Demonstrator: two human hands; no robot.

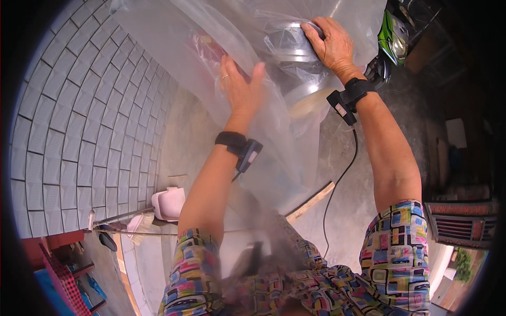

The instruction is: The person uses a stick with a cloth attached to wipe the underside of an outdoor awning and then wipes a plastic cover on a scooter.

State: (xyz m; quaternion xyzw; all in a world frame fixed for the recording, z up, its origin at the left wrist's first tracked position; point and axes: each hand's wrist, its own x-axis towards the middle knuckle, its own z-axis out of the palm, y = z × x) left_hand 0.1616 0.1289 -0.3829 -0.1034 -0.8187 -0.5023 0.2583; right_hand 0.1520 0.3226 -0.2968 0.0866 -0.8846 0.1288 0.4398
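Note:
A large sheet of clear, milky plastic (292, 152) hangs in front of me and spreads across the top of the view. Behind and under its folds stands a shiny silver, round-sided metal object (295, 42); its kind is hard to make out. My right hand (332, 45) curls over this object's upper right side, thumb toward the left. To its left, my left hand (240, 87) lies against the plastic, fingers stretched and thumb apart. Something reddish (208, 47) shows faintly through the plastic beyond the left fingers. Both wrists wear black straps with small boxes.
Grey tiled wall (79, 116) runs along the left. A pink plastic container (168, 204) and a broom head (139, 226) are at lower left. A wooden strip (311, 201) lies on the concrete floor. A green motorbike (392, 37) stands at upper right. A black cable (354, 152) hangs from my right wrist.

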